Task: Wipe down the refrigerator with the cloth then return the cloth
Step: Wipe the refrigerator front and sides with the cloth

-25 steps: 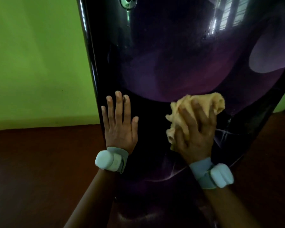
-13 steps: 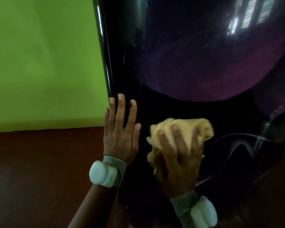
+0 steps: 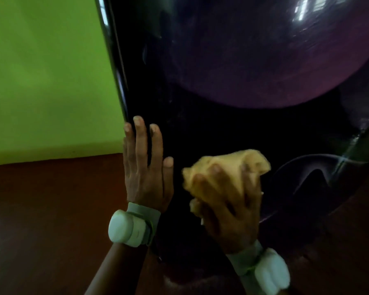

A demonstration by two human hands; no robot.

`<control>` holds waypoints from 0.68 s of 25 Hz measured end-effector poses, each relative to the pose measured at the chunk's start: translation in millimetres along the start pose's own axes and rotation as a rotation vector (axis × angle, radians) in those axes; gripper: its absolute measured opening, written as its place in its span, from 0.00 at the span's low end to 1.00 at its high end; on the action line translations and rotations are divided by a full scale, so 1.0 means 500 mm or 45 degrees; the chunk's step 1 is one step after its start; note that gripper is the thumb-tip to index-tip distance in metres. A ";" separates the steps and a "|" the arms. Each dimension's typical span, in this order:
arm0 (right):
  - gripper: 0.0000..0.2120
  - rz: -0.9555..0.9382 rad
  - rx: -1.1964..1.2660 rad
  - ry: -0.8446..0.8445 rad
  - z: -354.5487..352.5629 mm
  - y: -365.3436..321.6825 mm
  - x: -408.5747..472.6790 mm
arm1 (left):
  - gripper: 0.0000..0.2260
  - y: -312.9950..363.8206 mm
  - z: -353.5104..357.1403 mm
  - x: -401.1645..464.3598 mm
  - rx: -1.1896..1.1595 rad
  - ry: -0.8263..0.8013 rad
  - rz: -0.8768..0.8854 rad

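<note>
1. From the head view, you face the refrigerator (image 3: 232,60), whose glossy, near-black door fills the centre and right of the picture. A broad purple curved patch spreads across its upper part, and small bright window reflections sit near the top right.
2. The door's left edge (image 3: 115,67) runs as a shiny dark strip, slanting from the top down to your left fingertips.
3. Your left hand (image 3: 146,173) lies flat against the door just beside that edge, fingers straight and pointing up, holding nothing. A pale band with a rounded white unit (image 3: 129,228) wraps that wrist.
4. Your right hand (image 3: 228,205) has its fingers curled over the bunched yellow cloth (image 3: 239,165) and presses it to the lower door, just right of the left hand. The cloth is blurred, bulging above and left of your fingers. A matching wrist unit (image 3: 271,273) sits near the bottom edge.
5. To the left of the refrigerator stands a plain bright green wall (image 3: 47,77).
6. Below the wall, a dark reddish-brown floor (image 3: 47,220) stretches toward you, meeting the wall in a straight line.
7. Faint curved light streaks show low on the right of the door.
</note>
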State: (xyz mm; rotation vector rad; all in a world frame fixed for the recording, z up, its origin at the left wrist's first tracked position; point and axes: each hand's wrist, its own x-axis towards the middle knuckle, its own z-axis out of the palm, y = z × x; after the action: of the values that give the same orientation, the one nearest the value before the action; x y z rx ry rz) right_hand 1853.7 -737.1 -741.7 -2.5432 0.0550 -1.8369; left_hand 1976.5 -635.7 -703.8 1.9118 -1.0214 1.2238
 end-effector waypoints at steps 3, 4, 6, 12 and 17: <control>0.22 0.302 0.024 0.130 -0.063 0.123 0.053 | 0.23 0.062 0.013 0.017 0.028 0.037 -0.138; 0.23 0.387 -0.012 0.191 -0.085 0.143 0.072 | 0.23 0.085 0.018 0.026 0.044 0.057 -0.173; 0.21 0.382 -0.031 0.232 -0.082 0.128 0.081 | 0.23 0.108 0.020 0.037 0.132 0.099 -0.204; 0.21 0.289 -0.091 0.270 -0.150 0.276 0.105 | 0.23 0.285 0.082 0.112 0.321 0.069 0.182; 0.18 0.549 -0.044 0.317 -0.136 0.236 0.020 | 0.22 0.344 0.114 0.126 0.347 -0.011 0.288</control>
State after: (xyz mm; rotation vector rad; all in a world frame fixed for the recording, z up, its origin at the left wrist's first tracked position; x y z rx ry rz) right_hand 1789.4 -854.4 -713.8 -2.0849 0.5876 -1.9576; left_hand 1868.7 -784.4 -647.9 2.0480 -1.1490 1.5519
